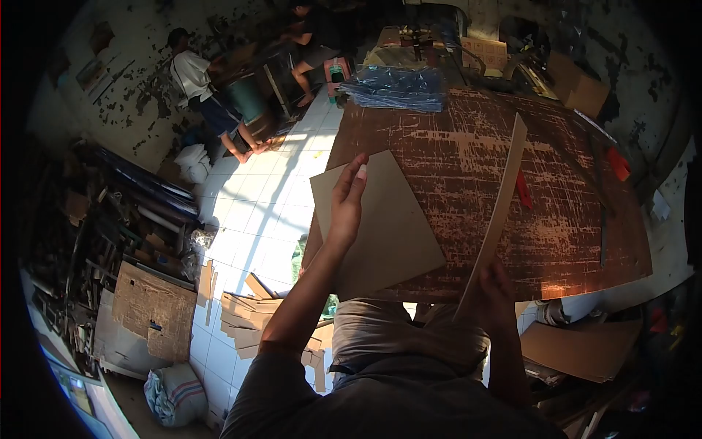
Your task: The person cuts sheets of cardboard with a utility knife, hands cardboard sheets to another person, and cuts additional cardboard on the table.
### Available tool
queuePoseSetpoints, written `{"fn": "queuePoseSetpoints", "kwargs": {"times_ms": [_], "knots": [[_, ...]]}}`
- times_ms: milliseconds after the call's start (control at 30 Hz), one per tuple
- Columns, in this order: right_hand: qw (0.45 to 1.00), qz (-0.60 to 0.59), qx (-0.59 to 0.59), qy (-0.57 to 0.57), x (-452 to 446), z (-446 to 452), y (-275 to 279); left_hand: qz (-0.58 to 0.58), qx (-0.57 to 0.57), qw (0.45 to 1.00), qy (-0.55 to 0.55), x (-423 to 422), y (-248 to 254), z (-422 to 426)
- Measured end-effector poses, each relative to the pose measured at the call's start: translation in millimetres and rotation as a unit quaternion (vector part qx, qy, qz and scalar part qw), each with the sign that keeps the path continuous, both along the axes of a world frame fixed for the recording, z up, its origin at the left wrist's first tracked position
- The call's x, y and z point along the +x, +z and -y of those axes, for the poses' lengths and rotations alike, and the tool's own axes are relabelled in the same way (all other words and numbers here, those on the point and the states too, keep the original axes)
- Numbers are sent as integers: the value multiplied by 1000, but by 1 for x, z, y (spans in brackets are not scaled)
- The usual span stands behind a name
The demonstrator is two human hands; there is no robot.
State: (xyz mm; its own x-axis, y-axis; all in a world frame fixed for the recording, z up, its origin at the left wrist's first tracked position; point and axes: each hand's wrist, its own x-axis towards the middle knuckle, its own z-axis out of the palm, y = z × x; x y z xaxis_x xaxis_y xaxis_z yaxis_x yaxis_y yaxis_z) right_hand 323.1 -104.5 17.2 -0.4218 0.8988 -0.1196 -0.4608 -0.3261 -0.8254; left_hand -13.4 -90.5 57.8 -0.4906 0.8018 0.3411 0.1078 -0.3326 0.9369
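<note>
My left hand [346, 203] lies over a squarish grey-brown cardboard sheet [391, 227] at the table's left front, its fingers stretched towards the sheet's far edge. The thumb and fingers stay in view on top of the sheet. My right hand [496, 287], in shadow near the front edge, is closed around the lower end of a long, narrow cardboard strip [499, 201]. The strip slants upward and away over the table. Just right of it, a red-handled tool [523, 189] lies on the scratched brown tabletop [461, 139]; its exact kind is unclear.
Clear plastic bags [398, 89] are stacked at the table's far edge. A cardboard box [576, 82] stands at the back right. Cardboard offcuts [245, 314] litter the tiled floor at left. Brown sheets [581, 347] lie at lower right. Two people work at the far left.
</note>
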Motion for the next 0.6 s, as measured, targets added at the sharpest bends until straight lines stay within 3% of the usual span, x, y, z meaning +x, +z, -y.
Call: {"fn": "queuePoseSetpoints", "kwargs": {"times_ms": [33,100,133,167,233,267,333,367,433,467,533,600], "knots": [[1000,0,-1,6,-1,-1,-6,48,26,998,-24,7,7,8],[981,-150,-59,110,0,-7,-26,65,32,997,-37,19,12,24],[980,-151,-60,113,-1,-9,-36,130,64,988,-59,21,10,29],[969,-169,-12,181,-1,-11,-46,194,95,973,-82,22,8,35],[950,-185,37,247,-5,2,-68,213,106,968,-83,29,10,46],[991,6,59,119,-12,22,-80,250,124,958,-60,34,11,50],[929,326,158,81,-19,56,-33,298,143,943,-25,42,11,55],[929,327,156,78,-24,63,-11,299,142,943,-27,44,13,56],[867,295,348,199,-34,69,13,345,158,924,-41,47,15,58],[867,296,349,197,-36,72,17,369,180,909,-66,48,14,59],[822,378,265,333,-37,74,21,359,180,913,-74,54,22,59],[822,380,293,307,-34,69,11,350,178,916,-82,58,24,59]]}}
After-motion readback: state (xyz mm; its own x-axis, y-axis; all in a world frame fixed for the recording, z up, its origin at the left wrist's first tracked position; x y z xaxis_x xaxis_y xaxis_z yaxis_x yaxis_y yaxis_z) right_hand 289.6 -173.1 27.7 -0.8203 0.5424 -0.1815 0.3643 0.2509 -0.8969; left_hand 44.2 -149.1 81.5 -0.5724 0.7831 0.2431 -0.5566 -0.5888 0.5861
